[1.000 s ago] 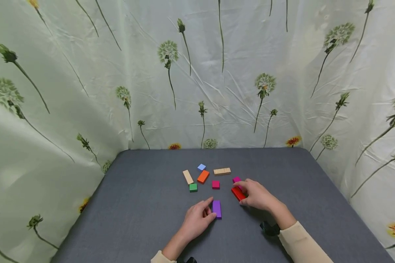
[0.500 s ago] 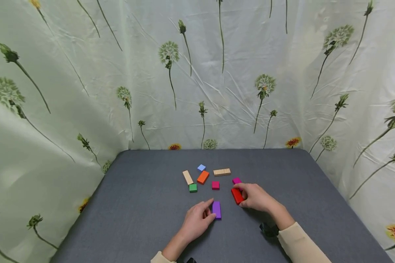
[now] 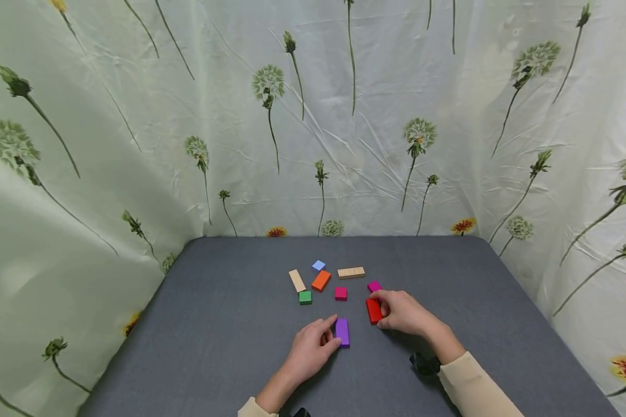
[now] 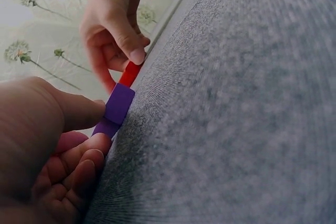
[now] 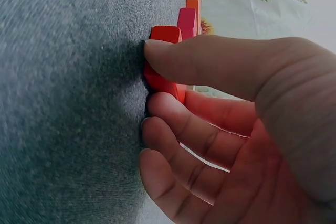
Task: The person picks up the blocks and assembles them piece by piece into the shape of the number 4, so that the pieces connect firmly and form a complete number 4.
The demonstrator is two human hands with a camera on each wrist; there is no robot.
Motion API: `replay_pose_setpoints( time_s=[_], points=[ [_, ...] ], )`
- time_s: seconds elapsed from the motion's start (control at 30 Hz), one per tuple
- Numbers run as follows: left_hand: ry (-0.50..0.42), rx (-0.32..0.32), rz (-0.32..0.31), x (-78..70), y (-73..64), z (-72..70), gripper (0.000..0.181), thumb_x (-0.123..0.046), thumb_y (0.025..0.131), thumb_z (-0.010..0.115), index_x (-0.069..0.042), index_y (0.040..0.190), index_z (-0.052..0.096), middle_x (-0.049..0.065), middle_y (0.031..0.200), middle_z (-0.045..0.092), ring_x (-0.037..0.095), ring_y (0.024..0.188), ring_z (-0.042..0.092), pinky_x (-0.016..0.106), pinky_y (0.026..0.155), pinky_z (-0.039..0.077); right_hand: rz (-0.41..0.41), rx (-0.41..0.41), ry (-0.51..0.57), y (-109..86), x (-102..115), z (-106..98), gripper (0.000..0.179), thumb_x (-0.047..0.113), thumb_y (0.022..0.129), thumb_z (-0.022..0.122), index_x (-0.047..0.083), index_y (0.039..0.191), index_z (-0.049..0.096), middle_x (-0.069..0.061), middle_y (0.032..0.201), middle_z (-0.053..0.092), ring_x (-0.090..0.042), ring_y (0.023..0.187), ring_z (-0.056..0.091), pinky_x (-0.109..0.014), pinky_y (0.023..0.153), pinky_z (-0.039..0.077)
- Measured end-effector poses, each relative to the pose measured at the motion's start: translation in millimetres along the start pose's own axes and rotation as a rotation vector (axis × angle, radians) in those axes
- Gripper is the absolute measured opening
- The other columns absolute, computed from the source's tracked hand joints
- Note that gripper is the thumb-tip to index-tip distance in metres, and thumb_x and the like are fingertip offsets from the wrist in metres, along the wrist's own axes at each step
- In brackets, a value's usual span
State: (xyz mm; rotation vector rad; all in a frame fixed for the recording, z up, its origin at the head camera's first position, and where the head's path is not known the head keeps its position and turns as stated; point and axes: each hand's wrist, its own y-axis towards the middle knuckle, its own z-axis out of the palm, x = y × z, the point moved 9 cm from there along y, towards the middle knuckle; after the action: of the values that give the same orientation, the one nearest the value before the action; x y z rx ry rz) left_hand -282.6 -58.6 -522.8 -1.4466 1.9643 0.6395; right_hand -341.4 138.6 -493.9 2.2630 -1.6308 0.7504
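Observation:
My left hand [image 3: 312,347] is at a purple block [image 3: 342,333] that lies flat, long side pointing away from me. The thumb is at its near end and the index finger at its far end; the left wrist view shows the other fingers curled beside the purple block [image 4: 119,103]. To the right, my right hand [image 3: 404,313] pinches a red block [image 3: 373,311] between thumb and index finger, its thumb against the near end in the right wrist view. That red block [image 5: 165,34] lies on the cloth, roughly parallel to the purple one with a gap between.
Behind the hands lie a magenta block [image 3: 374,286], a crimson block [image 3: 341,293], a green block [image 3: 305,297], an orange block [image 3: 321,281], a blue block [image 3: 319,265] and two plain wooden blocks, one slanted [image 3: 297,281]. A grey cloth [image 3: 214,324] covers the table; a flowered curtain [image 3: 365,174] surrounds it.
The red block has turned in my right hand from a slant to nearly straight, its near end swinging left. The left hand and purple block have hardly moved.

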Motion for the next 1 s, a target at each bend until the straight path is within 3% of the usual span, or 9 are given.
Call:
replay_pose_setpoints(
  time_s=[0.3,1.0],
  points=[
    [-0.007,0.0,0.0,0.7,-2.4,0.3,0.051,-0.027,0.092,0.075,-0.012,0.14,0.062,-0.009,0.078,0.052,0.007,0.068,0.047,0.025,0.059,0.035,-0.024,-0.004,0.013,1.4,2,5,0.047,0.009,0.076,0.087,0.01,0.118,0.066,0.002,0.073,0.054,-0.014,0.068,0.051,-0.035,0.065,0.042],
    [0.011,-0.006,0.02,-0.6,1.4,-1.5,0.05,-0.028,0.093,0.074,-0.013,0.139,0.062,-0.011,0.076,0.051,0.006,0.067,0.046,0.025,0.058,0.035,-0.09,-0.001,0.056,1.5,26,8,0.054,0.015,0.08,0.085,0.009,0.129,0.063,0.005,0.076,0.057,-0.013,0.065,0.053,-0.031,0.062,0.045]
  ],
)
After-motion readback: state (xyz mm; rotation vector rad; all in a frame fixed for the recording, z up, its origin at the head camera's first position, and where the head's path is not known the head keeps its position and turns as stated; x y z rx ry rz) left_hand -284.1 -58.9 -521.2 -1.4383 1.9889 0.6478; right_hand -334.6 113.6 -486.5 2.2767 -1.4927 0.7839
